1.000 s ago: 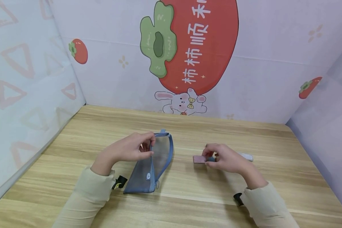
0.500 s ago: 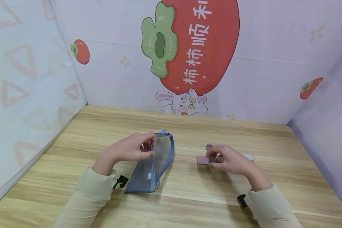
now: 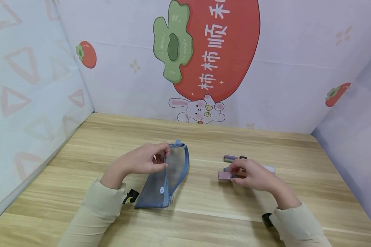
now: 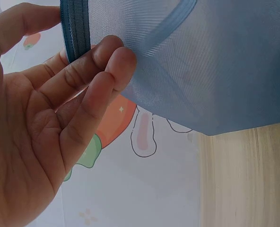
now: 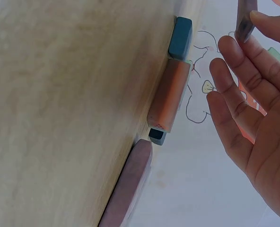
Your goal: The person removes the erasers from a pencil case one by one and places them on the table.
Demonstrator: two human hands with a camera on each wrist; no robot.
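Note:
My left hand [image 3: 143,159] pinches the rim of a blue mesh zip pouch [image 3: 151,192], which stands with its mouth spread apart. In the left wrist view the fingers lie around the zip edge [image 4: 77,28], and the mesh covers much of the picture. To the right, my right hand [image 3: 253,174] pinches a pink eraser with a dark bluish end [image 3: 224,175] between thumb and fingers, low over the table. In the right wrist view only the eraser's lower end [image 5: 246,21] shows, at the thumb.
Behind the right hand lie a purple-green stick [image 3: 230,158], a black-ended piece [image 3: 243,157] and a whitish piece [image 3: 269,168]. The right wrist view shows an orange-sleeved block [image 5: 170,94] and a long mauve block [image 5: 128,184] on the wooden table [image 3: 198,230]. Printed cloth walls [image 3: 117,92] border it.
My right hand has moved a little to the right with the pink eraser, uncovering the purple-green stick and the black-ended piece. The left hand and the pouch have stayed in place.

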